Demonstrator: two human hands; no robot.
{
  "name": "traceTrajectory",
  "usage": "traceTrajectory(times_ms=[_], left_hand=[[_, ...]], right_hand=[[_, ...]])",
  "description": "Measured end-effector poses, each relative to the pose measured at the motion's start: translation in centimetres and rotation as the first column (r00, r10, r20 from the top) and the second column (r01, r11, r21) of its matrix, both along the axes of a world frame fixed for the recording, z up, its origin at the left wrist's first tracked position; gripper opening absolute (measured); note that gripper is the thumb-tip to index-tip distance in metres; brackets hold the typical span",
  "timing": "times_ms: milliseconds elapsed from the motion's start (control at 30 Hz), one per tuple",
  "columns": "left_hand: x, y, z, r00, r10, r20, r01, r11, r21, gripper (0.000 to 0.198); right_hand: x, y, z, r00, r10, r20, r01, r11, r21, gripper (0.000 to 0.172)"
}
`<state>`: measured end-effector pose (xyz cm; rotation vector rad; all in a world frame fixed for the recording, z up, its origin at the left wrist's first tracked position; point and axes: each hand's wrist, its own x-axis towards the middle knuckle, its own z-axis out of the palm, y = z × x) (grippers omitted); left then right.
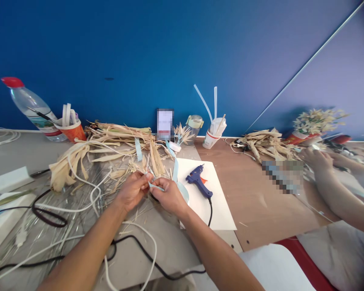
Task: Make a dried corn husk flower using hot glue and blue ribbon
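Observation:
My left hand (133, 189) is closed in a pinch at the middle of the table, around what looks like a thin pale stem; the fingers hide most of it. Touching it almost, my right hand (167, 195) pinches a light blue tape strip (156, 186) that runs toward the left fingertips. Partly behind the right wrist lies a light blue roll of tape (183, 191). Another blue strip (175, 169) rises beside it. Dry corn husks (118, 135) are heaped just beyond both hands. To the right, a blue hot glue gun (199, 180) rests on white paper (220, 202).
White cables (94, 194) and black cables (139, 242) cross the left side and front. Along the wall stand a bottle (33, 107), an orange cup (74, 131), a phone (165, 123), a jar (195, 126) and a paper cup (212, 139). At right, a co-worker's hands (317, 159) work near more husks (269, 145).

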<state>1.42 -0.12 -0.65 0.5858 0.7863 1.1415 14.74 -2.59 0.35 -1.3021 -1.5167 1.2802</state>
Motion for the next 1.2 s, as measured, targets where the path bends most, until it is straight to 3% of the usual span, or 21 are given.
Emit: traceTrajectory(times_ms=[100,367,500,667,867,1033,1200], left_hand=[[0.0,0.1,0.0,1.000,0.001,0.013,0.000,1.000,-0.031,0.036],[0.4,0.0,-0.7,0.994,0.063,-0.087,-0.064,0.998,0.000,0.029],[0.3,-0.2,-0.7,0.999,-0.036,-0.005,0.036,0.999,0.027,0.024],[-0.6,-0.2,-0.5,0.980,-0.185,0.074,0.179,0.981,0.077,0.022],[-0.8,-0.1,-0.8,0.983,-0.185,0.019,0.183,0.980,0.085,0.017],[-0.2,-0.1,-0.8,0.993,-0.095,-0.065,0.100,0.993,0.070,0.021],[-0.1,-0.1,-1.2,0.967,-0.064,-0.247,0.090,0.991,0.098,0.027]], right_hand=[[0.0,-0.1,0.1,1.000,-0.015,0.011,0.015,1.000,0.011,0.007],[-0.2,0.0,-0.2,0.993,-0.057,0.102,0.057,0.998,0.002,0.012],[0.1,0.1,0.0,0.988,-0.085,0.131,0.082,0.996,0.023,0.011],[0.5,0.2,-0.1,0.998,-0.068,0.009,0.069,0.985,-0.161,0.005],[0.7,0.6,-0.4,0.971,-0.004,-0.239,-0.056,0.968,-0.246,0.004],[0.6,0.7,-0.6,0.997,-0.036,-0.075,0.019,0.975,-0.221,0.004],[0.6,0.6,-0.8,0.987,-0.059,0.148,0.063,0.998,-0.023,0.004]])
